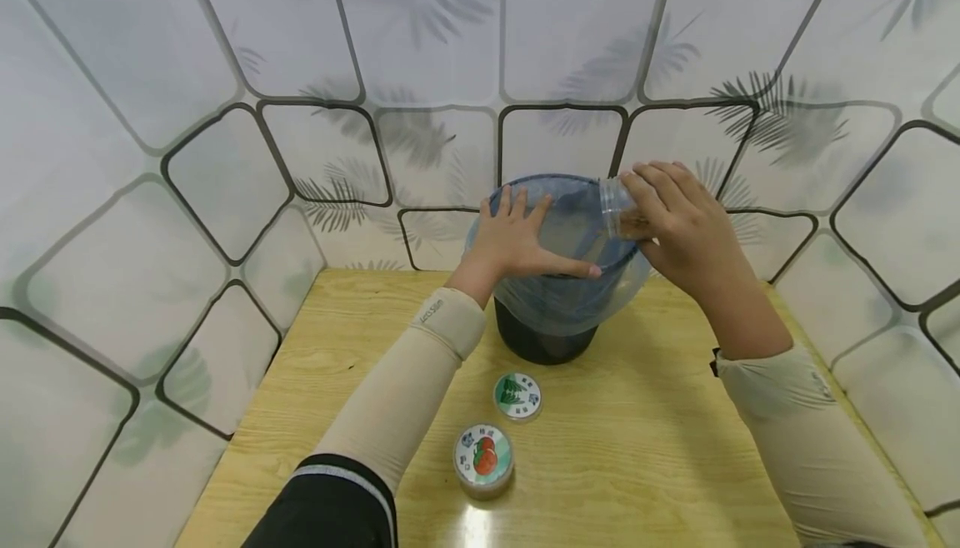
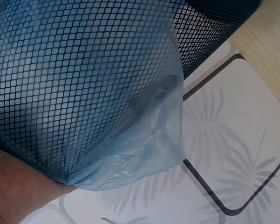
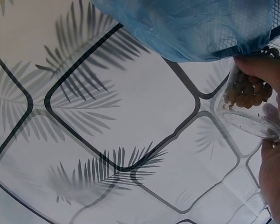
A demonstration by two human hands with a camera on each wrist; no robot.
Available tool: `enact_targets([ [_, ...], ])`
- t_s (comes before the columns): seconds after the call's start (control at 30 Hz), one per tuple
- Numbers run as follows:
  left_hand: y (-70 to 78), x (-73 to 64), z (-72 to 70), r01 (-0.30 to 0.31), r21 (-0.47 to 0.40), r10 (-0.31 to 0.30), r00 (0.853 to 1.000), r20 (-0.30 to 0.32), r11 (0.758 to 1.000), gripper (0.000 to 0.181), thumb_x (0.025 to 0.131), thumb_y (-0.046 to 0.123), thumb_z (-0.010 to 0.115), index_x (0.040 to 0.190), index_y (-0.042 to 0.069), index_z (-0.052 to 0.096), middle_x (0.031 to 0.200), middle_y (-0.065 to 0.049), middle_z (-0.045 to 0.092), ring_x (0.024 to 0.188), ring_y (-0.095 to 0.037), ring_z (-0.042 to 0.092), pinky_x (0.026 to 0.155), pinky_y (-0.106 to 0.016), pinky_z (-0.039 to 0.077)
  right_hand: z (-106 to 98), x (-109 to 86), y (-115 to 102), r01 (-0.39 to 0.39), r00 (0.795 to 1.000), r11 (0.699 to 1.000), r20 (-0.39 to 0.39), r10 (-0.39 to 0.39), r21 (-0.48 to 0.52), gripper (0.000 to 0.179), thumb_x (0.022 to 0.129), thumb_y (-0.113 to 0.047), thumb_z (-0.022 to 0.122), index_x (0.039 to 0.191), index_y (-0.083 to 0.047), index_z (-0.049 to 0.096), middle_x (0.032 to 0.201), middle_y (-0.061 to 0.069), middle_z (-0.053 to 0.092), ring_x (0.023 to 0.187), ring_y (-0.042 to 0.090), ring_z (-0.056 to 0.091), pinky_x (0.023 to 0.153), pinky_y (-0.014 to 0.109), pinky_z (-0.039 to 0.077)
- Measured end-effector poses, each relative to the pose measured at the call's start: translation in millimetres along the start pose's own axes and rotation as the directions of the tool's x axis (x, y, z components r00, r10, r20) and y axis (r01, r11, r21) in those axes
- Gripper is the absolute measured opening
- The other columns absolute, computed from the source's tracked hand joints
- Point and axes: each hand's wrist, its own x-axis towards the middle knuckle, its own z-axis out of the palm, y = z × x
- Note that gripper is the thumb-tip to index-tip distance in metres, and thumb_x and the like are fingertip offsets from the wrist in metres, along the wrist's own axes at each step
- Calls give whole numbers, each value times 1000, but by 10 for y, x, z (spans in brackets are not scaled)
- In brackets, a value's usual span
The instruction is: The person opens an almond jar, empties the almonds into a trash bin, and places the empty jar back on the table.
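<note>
My right hand [image 1: 686, 227] grips a clear plastic jar [image 1: 615, 208] tipped on its side at the bin's right rim, its mouth toward the bin. Small brown lumps [image 3: 251, 88] lie inside the jar in the right wrist view. Fingers spread, my left hand [image 1: 517, 240] rests over the near left part of the bin's rim. The black mesh bin [image 1: 543, 340] stands upright, lined with a thin blue plastic bag [image 1: 555, 306] folded over its rim. The bottom of the bin's inside is hidden.
On the table [image 1: 637, 440], nearer to me, lies a round lid [image 1: 517, 396] with a green plant label. Closer still stands a lidded jar [image 1: 483, 456] with a red-orange fruit label. Patterned white walls [image 1: 442, 140] rise behind and at both sides.
</note>
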Motion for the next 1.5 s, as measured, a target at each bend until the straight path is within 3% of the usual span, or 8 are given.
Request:
enact_targets([
  [0.33,3,-7,-9,-3,-1,3,1000,3,1000,133,71,101,57,173,31,7,180,-15,0,167,-38,-8,131,-68,-3,28,-1,-24,-9,1000,1000,8,9,-23,80,74,16,82,148,3,55,144,28,60,136,48,54,125,57,38],
  [0.5,2,-6,-10,-2,-5,2,1000,0,1000,133,71,101,57,173,31,8,180,-15,0,167,-38,-8,131,-68,-3,42,9,-35,-3,1000,1000,12,3,-23,71,80,19,69,148,3,54,146,27,59,137,48,54,124,61,37],
  [0.73,-7,-6,-13,-6,-12,6,1000,-4,1000,133,71,100,58,173,31,7,180,-15,0,166,-38,-9,131,-68,-4,53,17,-67,11,999,997,-44,-14,-71,64,87,19,50,146,-4,58,146,21,61,139,41,53,135,50,18],
  [0.9,-3,-14,-16,-7,-20,7,1000,-10,1000,133,71,99,60,173,31,8,180,-15,0,166,-39,-8,131,-68,-4,52,27,-71,25,998,995,-48,-29,-98,58,93,16,53,146,-8,59,148,19,59,141,40,50,136,51,12],
  [1.07,3,-11,-15,-10,-18,10,1000,-11,1000,135,70,100,59,173,31,8,180,-16,-1,166,-39,-9,131,-69,-3,51,30,-69,28,999,996,-37,-31,-83,67,87,24,52,144,-9,60,148,18,58,143,38,48,135,49,16],
  [1.23,-1,-3,-3,-15,-18,15,1000,-17,1000,136,69,101,58,173,30,8,179,-17,-1,166,-40,-10,130,-70,-3,42,34,-67,40,999,996,6,-39,-84,67,87,26,59,145,-8,58,149,20,56,145,40,45,135,51,17],
  [1.43,2,2,-6,-8,-7,8,1000,-6,1000,135,69,102,57,173,31,6,180,-16,-2,166,-39,-10,131,-69,-3,43,42,-70,48,998,994,-23,-51,-94,70,82,25,66,143,-9,60,144,19,59,140,40,48,135,50,18],
  [1.5,5,0,-9,-10,-9,10,1000,-6,1000,135,70,101,57,173,31,6,179,-16,-2,166,-39,-10,131,-69,-3,36,39,-74,35,999,992,-33,-40,-118,72,79,19,74,144,-9,60,142,19,60,136,40,51,135,50,19],
])
